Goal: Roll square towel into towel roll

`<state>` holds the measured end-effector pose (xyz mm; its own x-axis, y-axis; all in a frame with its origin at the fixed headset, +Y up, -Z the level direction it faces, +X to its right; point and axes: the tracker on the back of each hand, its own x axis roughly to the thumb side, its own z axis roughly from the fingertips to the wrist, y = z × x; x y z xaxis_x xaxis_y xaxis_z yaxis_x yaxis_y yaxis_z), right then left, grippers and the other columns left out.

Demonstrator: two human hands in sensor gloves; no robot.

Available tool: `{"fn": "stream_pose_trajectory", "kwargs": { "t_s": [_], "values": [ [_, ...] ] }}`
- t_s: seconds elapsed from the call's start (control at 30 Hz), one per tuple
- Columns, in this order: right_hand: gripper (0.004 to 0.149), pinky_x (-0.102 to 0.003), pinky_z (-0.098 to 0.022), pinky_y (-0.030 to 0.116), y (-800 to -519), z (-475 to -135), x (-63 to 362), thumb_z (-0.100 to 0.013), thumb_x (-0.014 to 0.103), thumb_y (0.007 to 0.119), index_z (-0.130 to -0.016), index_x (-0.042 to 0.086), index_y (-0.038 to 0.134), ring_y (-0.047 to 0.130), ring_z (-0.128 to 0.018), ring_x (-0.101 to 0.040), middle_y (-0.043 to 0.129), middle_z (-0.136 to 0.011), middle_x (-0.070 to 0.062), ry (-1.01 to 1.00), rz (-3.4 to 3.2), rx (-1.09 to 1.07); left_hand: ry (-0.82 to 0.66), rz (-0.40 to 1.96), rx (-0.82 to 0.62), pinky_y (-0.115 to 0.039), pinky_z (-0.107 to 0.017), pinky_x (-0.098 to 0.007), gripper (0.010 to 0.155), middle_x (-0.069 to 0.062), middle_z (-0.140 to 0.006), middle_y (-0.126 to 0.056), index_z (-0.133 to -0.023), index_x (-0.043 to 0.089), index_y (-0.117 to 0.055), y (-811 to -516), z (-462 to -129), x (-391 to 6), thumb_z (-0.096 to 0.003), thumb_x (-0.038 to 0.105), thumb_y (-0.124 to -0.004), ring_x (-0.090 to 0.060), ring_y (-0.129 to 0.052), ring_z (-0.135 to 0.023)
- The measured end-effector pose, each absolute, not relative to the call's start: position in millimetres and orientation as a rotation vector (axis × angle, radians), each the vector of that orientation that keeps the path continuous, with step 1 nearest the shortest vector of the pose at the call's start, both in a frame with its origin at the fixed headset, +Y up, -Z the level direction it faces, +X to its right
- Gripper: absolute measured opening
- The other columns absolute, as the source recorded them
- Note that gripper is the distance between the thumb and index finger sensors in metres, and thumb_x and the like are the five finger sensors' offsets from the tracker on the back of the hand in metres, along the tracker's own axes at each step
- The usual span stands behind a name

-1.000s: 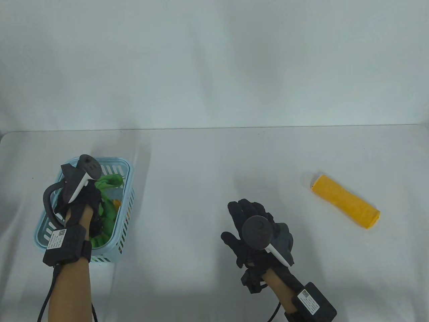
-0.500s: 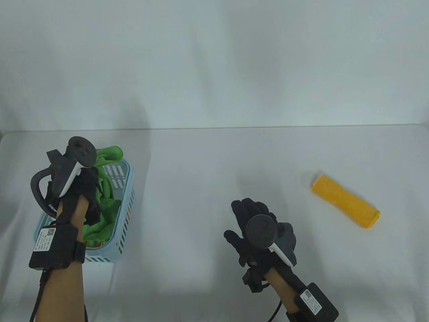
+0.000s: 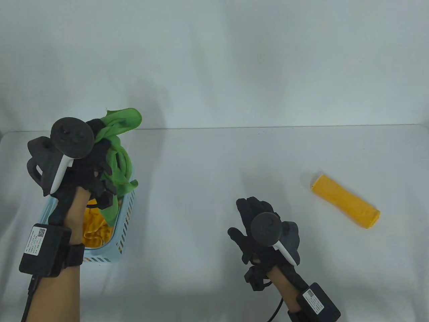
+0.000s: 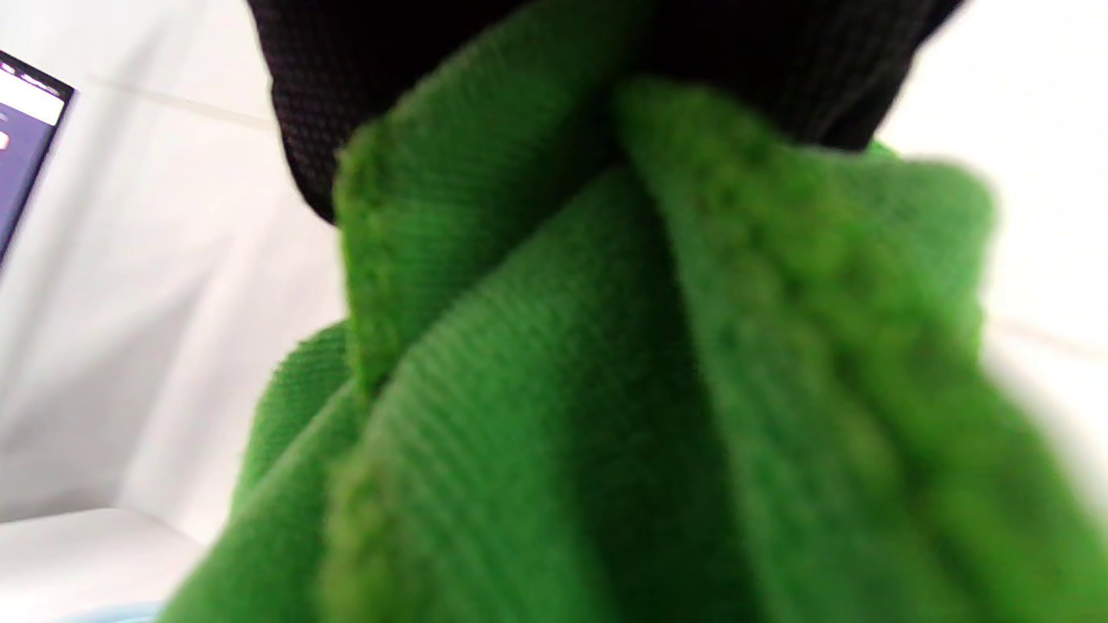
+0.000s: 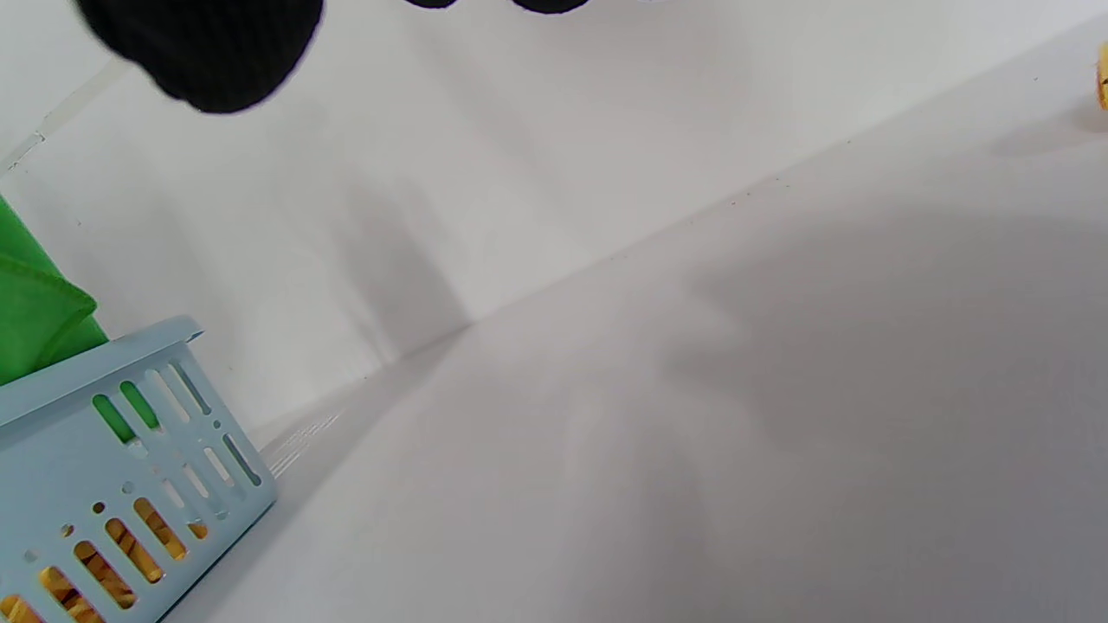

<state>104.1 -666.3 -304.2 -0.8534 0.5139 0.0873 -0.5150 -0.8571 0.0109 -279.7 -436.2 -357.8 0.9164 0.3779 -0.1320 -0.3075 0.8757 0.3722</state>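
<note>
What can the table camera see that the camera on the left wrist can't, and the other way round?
Only the table view shows the whole scene: the left hand lifting the green towel above the blue basket, an orange towel left inside it, the open right hand, and a rolled orange towel on the table. Only the left wrist view shows the towel's ribbed weave up close and a screen's edge at left. Both show the gloved fingers gripping the green towel.

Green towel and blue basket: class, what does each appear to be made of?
Green towel: soft woven cloth, probably microfibre; fine ribbed texture, stitched hem, limp folds under the left hand. Blue basket: looks like moulded plastic; smooth matte walls with even slots.
</note>
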Motion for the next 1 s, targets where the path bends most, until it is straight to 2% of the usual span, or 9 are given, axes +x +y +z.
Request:
{"fn": "stream_pose_trajectory", "kwargs": {
  "t_s": [0.23, 0.43, 0.6, 0.77, 1.0],
  "values": [
    [0.080, -0.065, -0.075, 0.035, -666.1, -305.7, 107.1, -0.033, 0.059, 0.072, -0.100, 0.040, 0.033, 0.034, -0.109, -0.035, 0.033, -0.113, 0.006, -0.017, 2.589, 0.095, 0.044, 0.551, 0.383, -0.085, -0.056, -0.042, 0.054, 0.004, -0.086, -0.080, -0.092, 0.031, -0.076, -411.7, -347.7, -251.3, -0.0386, 0.034, -0.085, -0.017, -0.101, -0.060],
    [0.079, -0.065, -0.075, 0.035, -665.6, -308.3, 113.0, -0.033, 0.059, 0.072, -0.100, 0.040, 0.034, 0.035, -0.109, -0.035, 0.034, -0.113, 0.006, -0.025, 2.568, 0.058, -0.080, 0.669, 0.347, -0.085, -0.057, -0.042, 0.054, 0.004, -0.086, -0.080, -0.092, 0.031, -0.075, -410.4, -343.0, -223.2, -0.0390, 0.034, -0.084, -0.017, -0.101, -0.060],
    [0.079, -0.065, -0.075, 0.036, -664.5, -310.9, 121.1, -0.033, 0.058, 0.072, -0.100, 0.039, 0.035, 0.035, -0.109, -0.035, 0.034, -0.112, 0.006, -0.037, 2.537, 0.016, -0.165, 0.714, 0.278, -0.085, -0.056, -0.042, 0.054, 0.004, -0.086, -0.081, -0.092, 0.031, -0.076, -439.6, -339.8, -197.5, -0.0388, 0.034, -0.085, -0.017, -0.101, -0.059],
    [0.078, -0.065, -0.075, 0.036, -664.3, -313.6, 132.4, -0.034, 0.057, 0.072, -0.100, 0.039, 0.036, 0.035, -0.109, -0.035, 0.035, -0.112, 0.005, -0.045, 2.490, -0.041, -0.218, 0.728, 0.229, -0.085, -0.056, -0.042, 0.054, 0.004, -0.085, -0.081, -0.092, 0.030, -0.076, -484.1, -333.5, -176.0, -0.0386, 0.034, -0.085, -0.017, -0.101, -0.059],
    [0.078, -0.065, -0.075, 0.036, -665.1, -314.5, 135.7, -0.034, 0.057, 0.072, -0.100, 0.038, 0.037, 0.036, -0.108, -0.036, 0.036, -0.112, 0.005, -0.040, 2.482, -0.062, -0.232, 0.743, 0.222, -0.085, -0.056, -0.042, 0.054, 0.003, -0.085, -0.081, -0.092, 0.030, -0.076, -532.0, -321.9, -169.7, -0.0385, 0.034, -0.085, -0.017, -0.101, -0.058]
  ]
}}
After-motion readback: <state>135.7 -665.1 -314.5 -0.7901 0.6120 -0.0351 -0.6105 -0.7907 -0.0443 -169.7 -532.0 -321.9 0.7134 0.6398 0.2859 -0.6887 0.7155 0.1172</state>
